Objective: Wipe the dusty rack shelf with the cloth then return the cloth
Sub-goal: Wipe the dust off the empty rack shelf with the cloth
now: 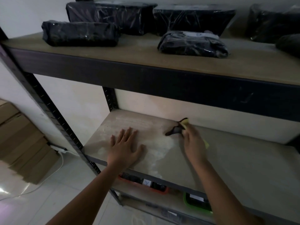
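The middle rack shelf [243,159] is a pale board with a whitish dust patch on its left part. My left hand [125,147] lies flat on that dusty area, fingers spread. To its right, my right hand [194,143] grips a yellow and dark cloth [179,127], bunched, with its ends sticking out toward the back of the shelf. A yellow corner shows under the hand's right side. The cloth touches the shelf near the back wall.
The upper shelf [146,62] carries several black plastic-wrapped packages [79,33]. Below, a lower shelf holds an orange tray [142,184] and a green tray [198,203]. Cardboard boxes [21,140] and a white cable [60,161] lie on the floor at left.
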